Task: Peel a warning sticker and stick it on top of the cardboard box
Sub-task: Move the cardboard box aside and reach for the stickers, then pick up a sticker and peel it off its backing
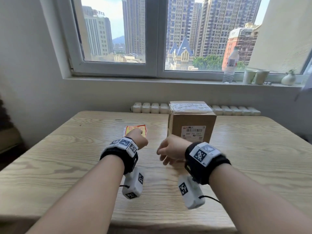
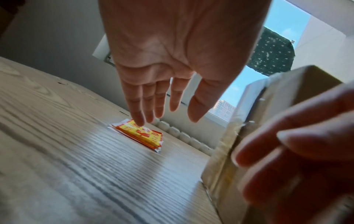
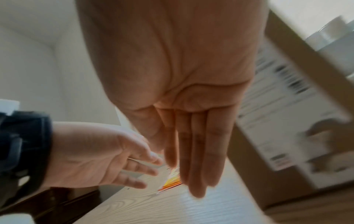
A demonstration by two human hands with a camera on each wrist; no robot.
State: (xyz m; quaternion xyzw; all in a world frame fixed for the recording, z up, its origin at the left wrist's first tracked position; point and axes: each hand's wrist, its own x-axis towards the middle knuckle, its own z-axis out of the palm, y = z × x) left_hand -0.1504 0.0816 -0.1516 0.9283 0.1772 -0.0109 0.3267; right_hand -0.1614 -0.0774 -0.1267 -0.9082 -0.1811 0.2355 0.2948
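A stack of yellow-and-red warning stickers [image 1: 135, 128] lies flat on the wooden table [image 1: 67, 157], left of a taped cardboard box [image 1: 191, 121] with a white shipping label. My left hand [image 1: 137, 138] reaches over the near edge of the stack. In the left wrist view its fingers [image 2: 151, 109] are straight and spread just above the stickers [image 2: 141, 134]; whether they touch is unclear. My right hand [image 1: 166, 152] hovers in front of the box's left corner, holding nothing. Its fingers [image 3: 197, 166] are straight, and the stickers [image 3: 171, 181] and box [image 3: 287, 121] look blurred.
A radiator [image 1: 152, 108] runs behind the table under the window. On the sill at the right stand a water bottle [image 1: 230, 66], two paper cups [image 1: 256, 76] and a small vase [image 1: 288, 78]. Bare table spreads in front of and right of the box.
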